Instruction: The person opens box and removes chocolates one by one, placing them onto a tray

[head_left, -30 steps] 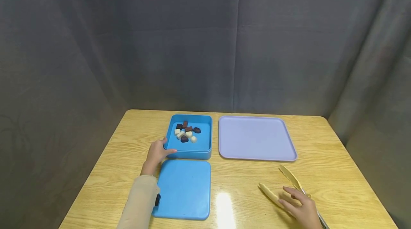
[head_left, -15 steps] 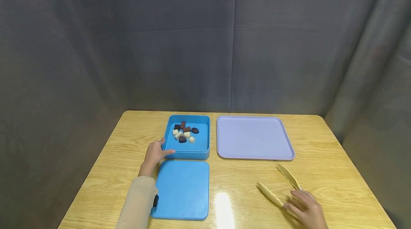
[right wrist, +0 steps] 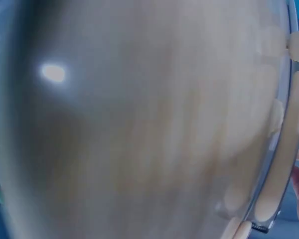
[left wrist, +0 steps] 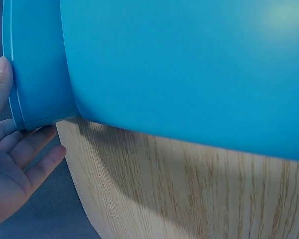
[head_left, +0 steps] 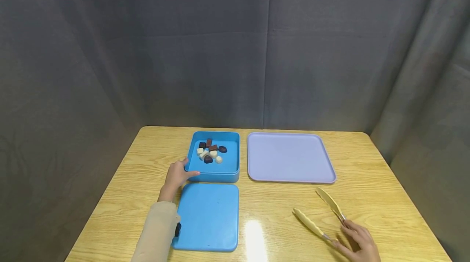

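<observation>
A square blue box [head_left: 220, 177] stands at the back of the table, with several dark, brown and white chocolates [head_left: 213, 148] inside. My left hand [head_left: 177, 174] holds its near left corner: in the left wrist view the thumb lies on the rim and the fingers reach along the side wall. The flat blue lid [head_left: 209, 217] lies in front of the box. At the front right, tongs with pale yellow tips [head_left: 308, 222] and metal arms lie spread on the table. My right hand [head_left: 360, 241] grips their arms, thumb at one and fingers over the other.
A lilac tray [head_left: 290, 156] stands right of the box, near the table's back edge. The wooden table [head_left: 271, 205] carries everything. Grey curtains [head_left: 205, 62] hang behind and at both sides.
My right hand has slid back and right along the tongs, from near the yellow tips to the metal arms. The tongs keep their place, and my left hand stays at the box.
</observation>
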The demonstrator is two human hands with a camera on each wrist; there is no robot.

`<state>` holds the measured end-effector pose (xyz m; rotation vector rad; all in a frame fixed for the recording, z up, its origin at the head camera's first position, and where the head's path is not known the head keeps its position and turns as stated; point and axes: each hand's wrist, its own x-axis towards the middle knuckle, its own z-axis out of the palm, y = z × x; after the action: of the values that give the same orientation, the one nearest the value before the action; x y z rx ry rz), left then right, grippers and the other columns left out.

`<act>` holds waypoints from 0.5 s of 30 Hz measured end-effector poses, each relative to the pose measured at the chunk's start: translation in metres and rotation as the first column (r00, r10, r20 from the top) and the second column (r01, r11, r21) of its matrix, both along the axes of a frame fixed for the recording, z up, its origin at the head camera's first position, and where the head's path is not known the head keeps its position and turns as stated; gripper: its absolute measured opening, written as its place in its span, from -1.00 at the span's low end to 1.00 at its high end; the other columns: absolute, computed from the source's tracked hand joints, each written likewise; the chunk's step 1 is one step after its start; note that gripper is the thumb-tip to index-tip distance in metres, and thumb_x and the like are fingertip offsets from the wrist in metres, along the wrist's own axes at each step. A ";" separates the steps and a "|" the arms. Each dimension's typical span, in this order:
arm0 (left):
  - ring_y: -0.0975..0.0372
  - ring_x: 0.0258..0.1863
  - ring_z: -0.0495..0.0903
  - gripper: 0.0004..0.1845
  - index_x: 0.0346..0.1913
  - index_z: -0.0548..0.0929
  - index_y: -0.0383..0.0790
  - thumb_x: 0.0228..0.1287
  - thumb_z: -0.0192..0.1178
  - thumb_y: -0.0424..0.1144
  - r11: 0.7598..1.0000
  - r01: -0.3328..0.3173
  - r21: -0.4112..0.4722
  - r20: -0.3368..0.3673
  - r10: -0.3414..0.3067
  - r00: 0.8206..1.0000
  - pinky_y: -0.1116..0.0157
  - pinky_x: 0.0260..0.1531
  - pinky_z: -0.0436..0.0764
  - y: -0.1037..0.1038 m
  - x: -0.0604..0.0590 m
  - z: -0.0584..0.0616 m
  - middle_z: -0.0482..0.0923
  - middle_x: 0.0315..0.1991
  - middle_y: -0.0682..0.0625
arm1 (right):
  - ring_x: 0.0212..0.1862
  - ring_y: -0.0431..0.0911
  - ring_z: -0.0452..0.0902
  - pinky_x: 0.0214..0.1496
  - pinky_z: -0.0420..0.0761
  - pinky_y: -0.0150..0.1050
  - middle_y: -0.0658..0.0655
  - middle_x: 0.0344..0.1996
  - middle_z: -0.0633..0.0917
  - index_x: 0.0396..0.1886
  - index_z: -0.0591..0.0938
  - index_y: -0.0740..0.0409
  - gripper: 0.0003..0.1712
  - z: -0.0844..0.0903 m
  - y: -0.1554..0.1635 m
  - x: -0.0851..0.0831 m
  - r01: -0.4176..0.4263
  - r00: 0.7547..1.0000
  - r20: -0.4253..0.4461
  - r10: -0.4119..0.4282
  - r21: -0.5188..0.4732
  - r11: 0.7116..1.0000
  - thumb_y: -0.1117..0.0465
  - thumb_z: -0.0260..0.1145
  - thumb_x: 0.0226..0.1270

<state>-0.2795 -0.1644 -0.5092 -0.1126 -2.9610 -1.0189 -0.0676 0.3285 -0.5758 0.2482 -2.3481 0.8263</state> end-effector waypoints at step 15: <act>-0.17 0.08 0.33 -0.18 0.20 0.23 -0.57 -0.02 0.35 -0.12 1.000 -0.010 0.016 0.015 0.010 1.000 0.00 -0.04 0.41 -0.001 -0.001 -0.001 0.26 0.14 -0.41 | -0.05 -0.23 0.26 -0.18 0.16 -0.63 0.36 -0.19 0.53 -0.21 0.57 0.49 -0.15 -0.014 0.003 0.016 0.154 0.988 0.017 -0.154 0.019 0.988 0.44 0.62 -0.83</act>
<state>-0.2805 -0.1651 -0.5098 -0.0901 -2.9628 -1.0463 -0.0520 0.3315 -0.5893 0.0659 -2.3583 0.7357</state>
